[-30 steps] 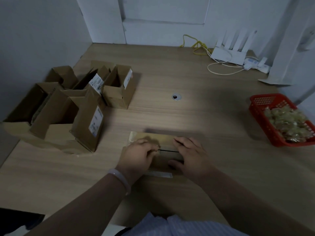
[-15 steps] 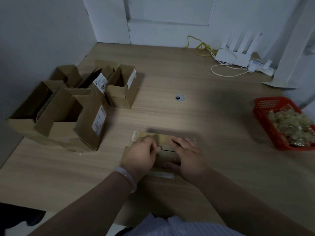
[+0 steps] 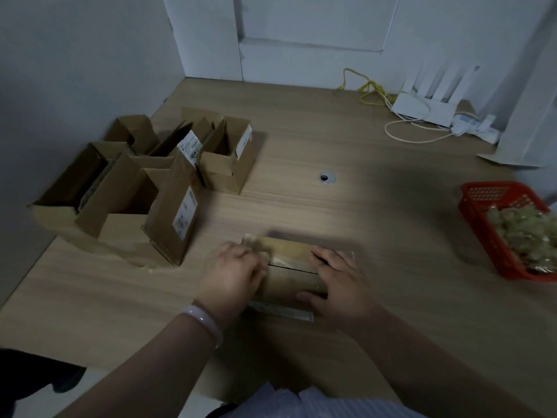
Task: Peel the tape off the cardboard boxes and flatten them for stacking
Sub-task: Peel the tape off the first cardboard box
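Note:
A small closed cardboard box lies on the wooden table near its front edge, glossy tape running along the top seam. My left hand covers the box's left end, fingers curled at the tape by the seam; the pinch itself is blurred. My right hand lies flat over the right end, fingers spread and thumb against the near side, pressing the box down. A pale strip lies on the table just in front of the box.
Several opened cardboard boxes with white labels crowd the table's left side by the wall. A red basket of crumpled tape sits at the right edge. A white router with cables stands at the back right; a cable hole lies mid-table.
My left hand has slid leftward along the top of the box, baring more of the seam. My right hand has stayed pressing on the right end.

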{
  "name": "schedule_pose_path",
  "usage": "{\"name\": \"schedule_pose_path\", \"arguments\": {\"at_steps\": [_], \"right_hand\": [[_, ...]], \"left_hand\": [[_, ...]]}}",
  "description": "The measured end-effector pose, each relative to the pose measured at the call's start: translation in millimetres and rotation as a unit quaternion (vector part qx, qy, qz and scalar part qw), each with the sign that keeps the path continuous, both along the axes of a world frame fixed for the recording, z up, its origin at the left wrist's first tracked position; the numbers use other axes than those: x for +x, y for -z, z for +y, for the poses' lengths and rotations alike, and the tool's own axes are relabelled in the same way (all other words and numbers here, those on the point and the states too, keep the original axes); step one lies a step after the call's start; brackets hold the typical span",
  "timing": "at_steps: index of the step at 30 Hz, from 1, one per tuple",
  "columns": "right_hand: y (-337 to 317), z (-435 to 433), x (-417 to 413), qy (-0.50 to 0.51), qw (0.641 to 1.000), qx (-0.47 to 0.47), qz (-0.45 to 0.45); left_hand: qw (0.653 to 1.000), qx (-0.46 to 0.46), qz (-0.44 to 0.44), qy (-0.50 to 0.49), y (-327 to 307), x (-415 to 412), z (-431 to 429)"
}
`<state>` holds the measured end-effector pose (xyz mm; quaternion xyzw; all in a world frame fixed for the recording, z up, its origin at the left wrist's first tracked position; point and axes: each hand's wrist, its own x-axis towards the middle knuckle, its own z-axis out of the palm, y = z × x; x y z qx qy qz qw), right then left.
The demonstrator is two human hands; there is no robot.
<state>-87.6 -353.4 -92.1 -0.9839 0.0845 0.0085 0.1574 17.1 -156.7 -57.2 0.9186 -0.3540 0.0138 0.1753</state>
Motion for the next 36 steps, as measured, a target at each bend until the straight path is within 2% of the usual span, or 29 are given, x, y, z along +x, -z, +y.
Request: {"name": "schedule_pose_path", "arguments": {"at_steps": [3,7,10,20,22,25,29,36], "right_hand": [[-2,0,0,-0.003,1.0,0.0,-0.001],[-2,-1,-1,0.0,1.0,0.009,-0.007],[-2,0,0,0.01,1.0,0.007,-0.01],[5,12,5,0.032,0.998,-0.048,0.024],[6,12,3,0.029,0.998,-0.048,0.022],[6,12,1,0.029,0.998,-0.04,0.025],[5,11,2,0.029,0.999,-0.032,0.025],[5,11,3,0.032,0.999,-0.034,0.021]], "left_hand": [[0.995,-0.067,0.071,0.035,5,-5,-4],[0.981,-0.121,0.142,-0.045,8,-1,-5],[0.985,-0.056,0.143,-0.075,11,6,-8],[0.993,0.068,0.089,-0.043,12,13,-18],[0.994,0.046,0.092,-0.042,14,12,-17],[0.99,-0.047,0.113,-0.066,14,11,-10],[0.967,-0.161,0.124,-0.156,12,17,1],[0.951,-0.154,0.145,-0.225,20,27,18]]}}
